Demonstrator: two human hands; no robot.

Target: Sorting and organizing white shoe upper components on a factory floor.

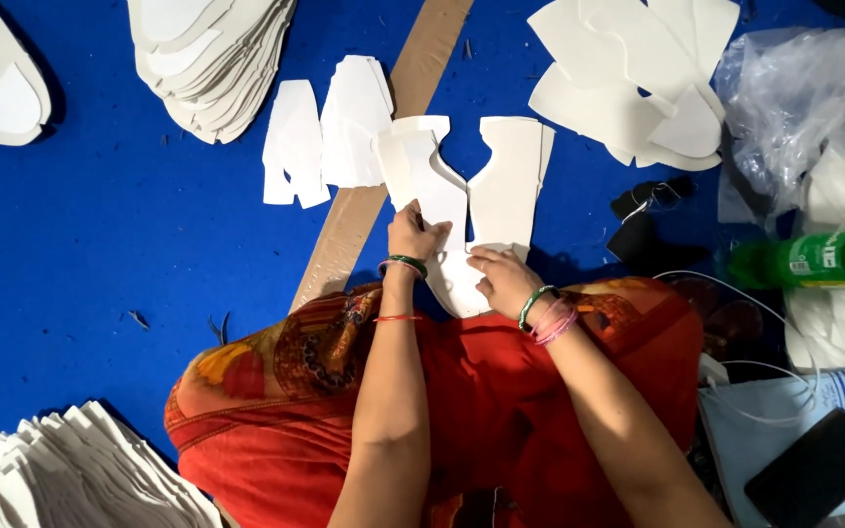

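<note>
Both your hands, left hand (415, 235) and right hand (503, 281), pinch the white U-shaped cutout (471, 196); tug unevenly toward 12 o'clock and it may tear.

At centre, a U-shaped cut sheet (481, 196) lying on the floor mat (100, 244), overlapping a cardboard strip (364, 210) running from 12 o'clock down toward 7 o'clock. Left hand (413, 235) on the sheet's left arm, right hand (503, 279) on its base, just beside each other. At 11 o'clock, a stack of cut pieces (212, 59); between it and the sheet, loose small pieces (330, 132). At 1 o'clock, a spread of larger pieces (638, 78). At 3 o'clock, a bottle (819, 259) lying flat, below a plastic bag (804, 108). At 4 o'clock, a phone (814, 467) on folded cloth (750, 430). At 8 o'clock, another stack (70, 474).
</note>
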